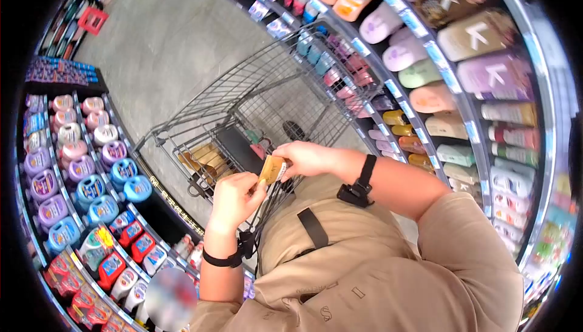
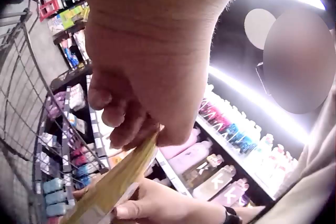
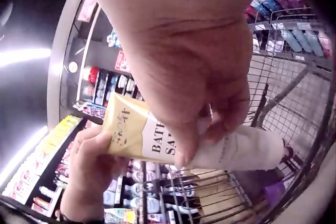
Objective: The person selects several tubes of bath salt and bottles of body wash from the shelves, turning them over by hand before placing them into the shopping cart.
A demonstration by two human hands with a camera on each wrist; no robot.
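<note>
Both hands hold one yellow and white bath salt pouch point(image 1: 272, 169) over the near end of a wire shopping cart point(image 1: 255, 98). My left hand point(image 1: 235, 197) grips the pouch's lower yellow end point(image 3: 122, 127), thumb on its face. From above, my right hand point(image 1: 305, 157) pinches the other end, its fingers curled over the white part point(image 3: 236, 150). In the left wrist view the pouch point(image 2: 113, 182) shows edge-on below the left hand's curled fingers point(image 2: 126, 124).
The cart's child seat holds a tan boxed item point(image 1: 205, 157) and a black flap. Shelves of bottles and pouches point(image 1: 437, 77) line the right, tubs and jugs point(image 1: 79, 168) the left. Grey floor point(image 1: 164, 34) runs ahead between them.
</note>
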